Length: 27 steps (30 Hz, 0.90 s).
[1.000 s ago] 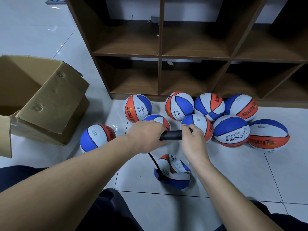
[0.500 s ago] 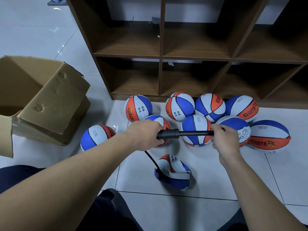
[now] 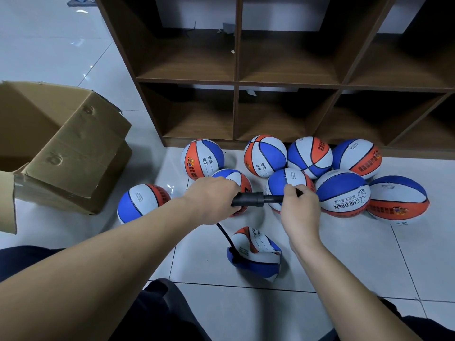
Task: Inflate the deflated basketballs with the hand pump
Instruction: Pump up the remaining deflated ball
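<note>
At the far left an open brown cardboard box (image 3: pixel 66 148) sits on the pale tiled floor (image 3: pixel 357 257), its left side cut off by the frame edge. Just right of it lies a blue, white and orange basketball (image 3: pixel 141 201) with small print too fine to read. The left hand (image 3: pixel 211 199) is curled tightly round the barrel of the black hand pump (image 3: pixel 248 199), hiding the barrel's left end and most of a ball behind it. Beyond that hand, an inflated orange, white and blue ball (image 3: pixel 202 158) carries the characters 班级 and 姓名 with blank lines. From under the left hand a thin black hose (image 3: pixel 227 238) runs down to the crumpled, deflated blue, white and orange basketball (image 3: pixel 254 254), which lies on the floor between the forearms and shows the same 姓名 print. The right hand (image 3: pixel 300 207) grips the pump's handle end, fingers closed over it so the handle itself is mostly hidden; a short stretch of rod shows between the hands. Further right, a round blue and white ball (image 3: pixel 343 193) reads "CHILDREN" with a thumbs-up mark. Behind the balls stands a dark brown wooden cubby shelf (image 3: pixel 236 82), its top and right side cut off.
</note>
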{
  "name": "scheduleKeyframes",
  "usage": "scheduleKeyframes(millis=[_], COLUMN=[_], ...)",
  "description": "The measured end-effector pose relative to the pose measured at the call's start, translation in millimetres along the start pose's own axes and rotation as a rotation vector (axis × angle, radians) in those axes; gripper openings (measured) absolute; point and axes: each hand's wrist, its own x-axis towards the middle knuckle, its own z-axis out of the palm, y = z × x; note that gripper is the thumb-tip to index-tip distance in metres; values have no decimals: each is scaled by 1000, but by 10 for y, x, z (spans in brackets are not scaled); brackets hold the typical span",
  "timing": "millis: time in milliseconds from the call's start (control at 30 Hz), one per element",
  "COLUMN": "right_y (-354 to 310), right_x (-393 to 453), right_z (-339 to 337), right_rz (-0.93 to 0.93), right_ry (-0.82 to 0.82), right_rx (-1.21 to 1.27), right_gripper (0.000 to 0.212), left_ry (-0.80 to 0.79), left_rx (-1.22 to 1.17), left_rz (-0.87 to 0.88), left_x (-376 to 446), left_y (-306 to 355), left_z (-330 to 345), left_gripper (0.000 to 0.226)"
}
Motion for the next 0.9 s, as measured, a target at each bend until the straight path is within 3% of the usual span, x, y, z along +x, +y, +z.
scheduleKeyframes(millis=[200, 667, 900], right_y=[-37, -57, -8], right_x=[-132, -24, 308], right_z=[96, 39, -432], right_rz=[-31, 20, 194], right_ry=[-126, -201, -24], right_rx=[-36, -60, 24], right_gripper=[39, 36, 39], left_ry=[9, 16, -63], left_rx=[-6, -67, -65], left_rz=[9, 48, -11], left_x=[-7, 3, 14], left_y=[61, 89, -71], left_z=[-19, -42, 9], left_gripper=[20, 25, 25])
